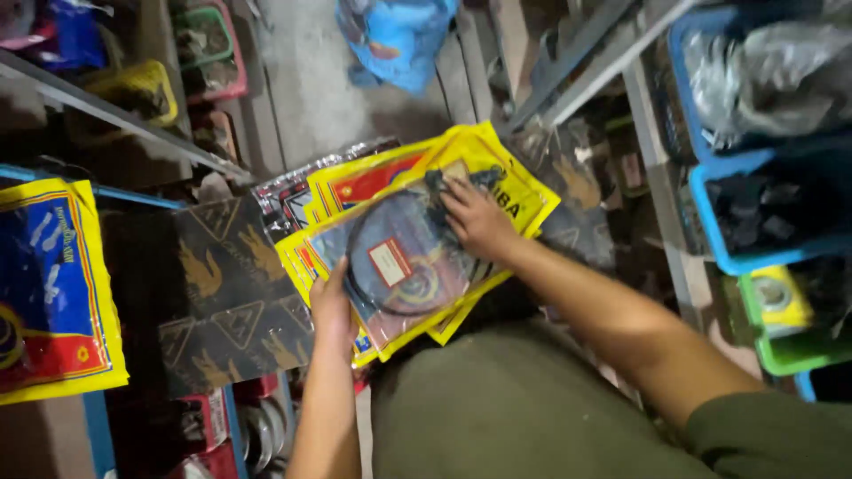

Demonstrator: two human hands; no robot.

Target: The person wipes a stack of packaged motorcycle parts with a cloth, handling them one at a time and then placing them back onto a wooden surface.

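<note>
The person holds a stack of flat yellow plastic packets (pixel 417 239) in front of the body, above the olive-green clothing (pixel 524 408). The top packet is a clear plastic bag with a coiled black cable inside (pixel 404 257).

The left hand (pixel 331 310) grips the stack at its lower left edge, with the fingers closed around the edge and the thumb on top. The right hand (pixel 477 217) lies on the upper right part of the top packet, fingers bent and pressing on the black end of the cable; whether it pinches it I cannot tell.

Left of the stack lies a dark cardboard box with golden bird prints (pixel 232 293). Further left is 1 blue and yellow packet (pixel 53 284). At right stand blue plastic bins (pixel 754 204).
</note>
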